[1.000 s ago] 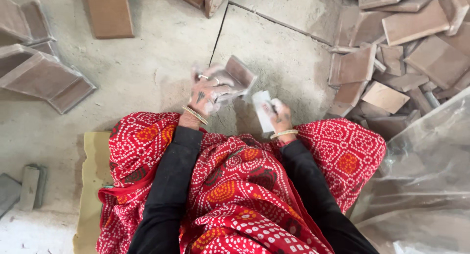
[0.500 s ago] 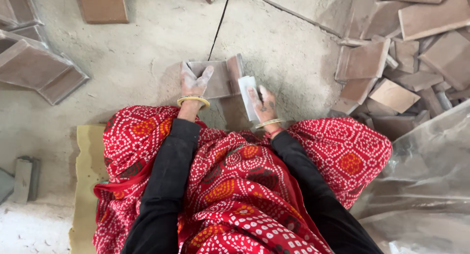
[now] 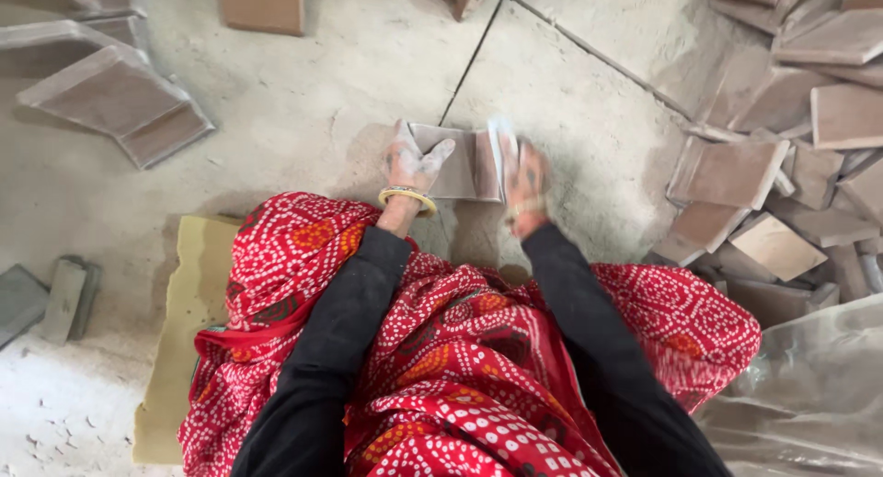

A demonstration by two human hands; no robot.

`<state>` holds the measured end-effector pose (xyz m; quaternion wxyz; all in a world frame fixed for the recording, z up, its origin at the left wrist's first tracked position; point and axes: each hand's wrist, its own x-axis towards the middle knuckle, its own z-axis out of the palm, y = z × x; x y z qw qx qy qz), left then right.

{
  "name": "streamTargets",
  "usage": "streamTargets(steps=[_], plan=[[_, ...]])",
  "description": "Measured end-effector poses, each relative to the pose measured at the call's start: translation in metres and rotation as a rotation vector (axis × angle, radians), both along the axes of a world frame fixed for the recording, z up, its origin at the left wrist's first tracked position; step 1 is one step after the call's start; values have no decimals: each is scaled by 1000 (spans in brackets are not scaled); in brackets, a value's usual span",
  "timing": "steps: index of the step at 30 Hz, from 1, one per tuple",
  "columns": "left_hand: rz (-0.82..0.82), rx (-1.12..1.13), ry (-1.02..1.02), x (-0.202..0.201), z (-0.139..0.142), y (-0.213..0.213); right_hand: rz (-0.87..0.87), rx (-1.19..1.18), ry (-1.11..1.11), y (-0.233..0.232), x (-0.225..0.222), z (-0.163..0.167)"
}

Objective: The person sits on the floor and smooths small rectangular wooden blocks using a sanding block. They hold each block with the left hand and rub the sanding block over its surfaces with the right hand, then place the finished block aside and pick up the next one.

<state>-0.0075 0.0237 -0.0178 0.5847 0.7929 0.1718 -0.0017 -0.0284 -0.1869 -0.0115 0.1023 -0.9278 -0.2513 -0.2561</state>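
Brown tile [image 3: 457, 161] gripped at left edge by left hand [image 3: 411, 164]; right hand [image 3: 527, 178] clutching pale block [image 3: 502, 146] against right edge.

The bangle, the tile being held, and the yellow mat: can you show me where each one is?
bangle [image 3: 407, 198], head view, on the gold band at the left wrist.
tile [image 3: 457, 161], head view, on its flat brown face between the hands.
yellow mat [image 3: 184, 302], head view, on its bare left part.
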Motion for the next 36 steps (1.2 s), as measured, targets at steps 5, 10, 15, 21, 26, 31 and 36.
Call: streamTargets(steps=[5, 10, 15, 21, 26, 31, 36], plan=[[-58, -536, -77, -4, -8, -11, -389, 457, 584, -18, -82, -16], [-56, -501, -4, -29, 11, 3, -411, 675, 605, -35, -93, -29], [-76, 262, -255, -40, 63, 23, -454, 731, 628, -35, -81, -19], [-74, -15, -217, -18, 74, 51, -395, 803, 618, -24, -88, 3], [-45, 68, 6, -1, 42, 46, -277, 929, 761, -20, -90, 8], [-39, -49, -98, -3, 24, 35, -301, 713, 735, -20, -88, -6], [-9, 74, -191, -5, 44, 27, -358, 583, 804, -20, -84, -12]])
